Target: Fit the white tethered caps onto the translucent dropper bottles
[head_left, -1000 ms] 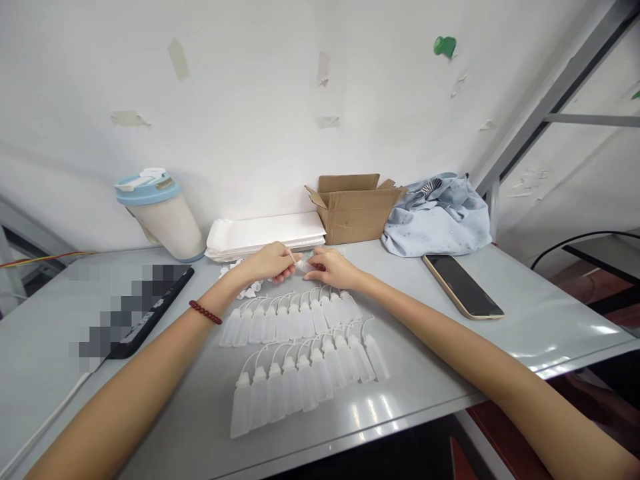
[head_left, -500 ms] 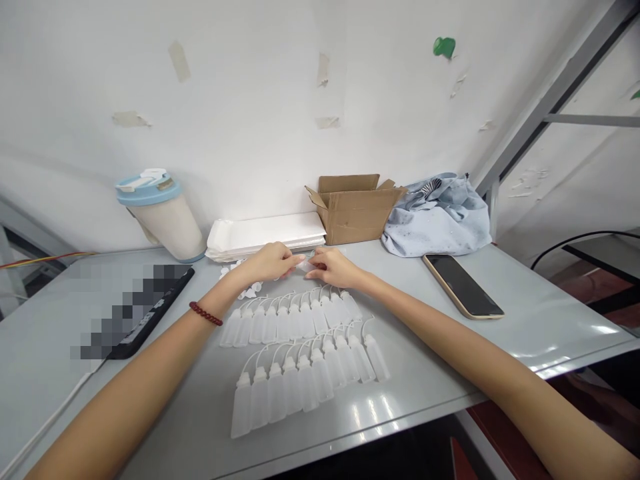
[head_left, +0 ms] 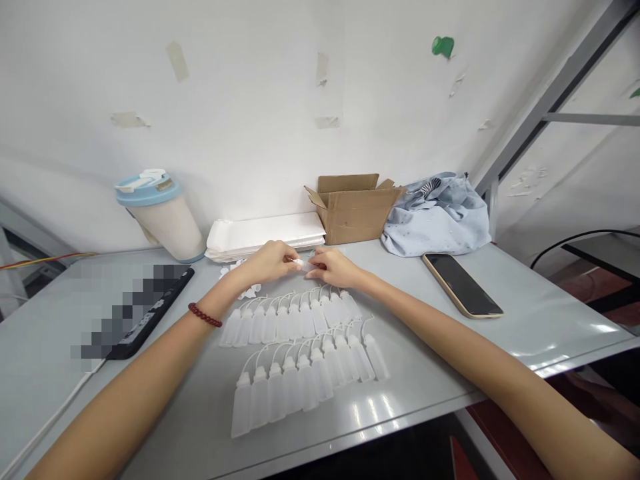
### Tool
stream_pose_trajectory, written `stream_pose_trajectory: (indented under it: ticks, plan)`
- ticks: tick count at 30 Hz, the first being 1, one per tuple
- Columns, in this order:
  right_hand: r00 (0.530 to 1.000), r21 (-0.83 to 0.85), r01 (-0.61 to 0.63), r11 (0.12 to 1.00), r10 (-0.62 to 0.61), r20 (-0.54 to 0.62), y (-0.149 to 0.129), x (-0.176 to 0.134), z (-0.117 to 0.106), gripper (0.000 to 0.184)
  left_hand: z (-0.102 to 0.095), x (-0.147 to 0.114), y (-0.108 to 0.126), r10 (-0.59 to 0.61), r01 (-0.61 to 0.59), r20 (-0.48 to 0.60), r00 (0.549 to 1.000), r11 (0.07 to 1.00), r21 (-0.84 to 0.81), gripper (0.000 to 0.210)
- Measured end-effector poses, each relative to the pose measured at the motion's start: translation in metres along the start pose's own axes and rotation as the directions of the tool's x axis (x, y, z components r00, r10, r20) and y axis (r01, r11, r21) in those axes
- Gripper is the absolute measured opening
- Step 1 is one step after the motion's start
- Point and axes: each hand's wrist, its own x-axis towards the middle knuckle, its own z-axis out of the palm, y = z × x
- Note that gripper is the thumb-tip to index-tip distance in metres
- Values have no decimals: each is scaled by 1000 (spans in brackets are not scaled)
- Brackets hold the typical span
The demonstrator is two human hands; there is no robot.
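Observation:
Beyond the rows, my right hand [head_left: 331,265] is closed round a small translucent plastic bottle [head_left: 307,266], which its fingers partly hide. My left hand [head_left: 274,261] is closed too, thumb and fingers pinching the bottle's white cap end [head_left: 299,262]; a bead bracelet circles that wrist. Nearer me, two rows of the same kind of bottle lie on the table: a far row [head_left: 283,323] and a near row [head_left: 293,383], each bottle with a thin curved tube at its top. Small white caps [head_left: 250,291] lie loose beside my left hand, partly covered by it.
Along the wall stand a blue-lidded cup [head_left: 167,217], a stack of white packets [head_left: 265,232], an open cardboard box [head_left: 357,217] and a light-blue cloth bag [head_left: 437,220]. A phone [head_left: 463,285] lies to the right. At left is a dark, partly blurred-out device [head_left: 150,320] with a white cable.
My left fingers have curled in at the bottle's cap end, and the thumb no longer points straight across. My right hand keeps its place, and the rows are unchanged.

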Motion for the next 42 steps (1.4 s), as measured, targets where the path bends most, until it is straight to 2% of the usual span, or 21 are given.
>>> stream_pose_trajectory:
  ticks: [5, 9, 16, 24, 27, 32, 36, 38, 42]
  plan:
    - [1000, 1, -15, 1000, 15, 0, -1, 0, -1, 29, 1, 1, 1, -159, 161, 34, 987, 985, -58, 41]
    - [1000, 3, -8, 1000, 8, 1, -3, 1, -1, 30, 2, 1, 5, -193, 196, 34, 981, 973, -125, 40]
    - [1000, -48, 28, 998, -29, -11, 1, 0, 2, 26, 4, 0, 6, -106, 106, -24, 994, 994, 8, 36]
    - [999, -56, 33, 998, -34, -6, 2, 0, 0, 22, 8, 3, 0, 68, -60, -84, 994, 994, 93, 29]
    - [1000, -35, 25, 999, -25, -6, 2, 0, -2, 23, 8, 3, 0, 60, -53, -100, 993, 996, 72, 28]
    - [1000, -16, 3, 1000, -3, -10, 2, 0, -3, 30, 5, 1, -1, -32, 32, -46, 998, 999, -2, 40]
    - [1000, -13, 12, 1000, -12, -7, 3, 0, -1, 28, 6, 3, -3, -87, 85, -43, 995, 995, -58, 38]
    - [1000, -35, 24, 999, -24, -11, 5, 0, 1, 24, 10, 4, -4, -78, 76, -66, 995, 997, -32, 38]
    - [999, -113, 47, 993, -48, -7, 8, 0, 2, 17, 18, 5, -4, 36, -27, -111, 993, 997, 79, 36]
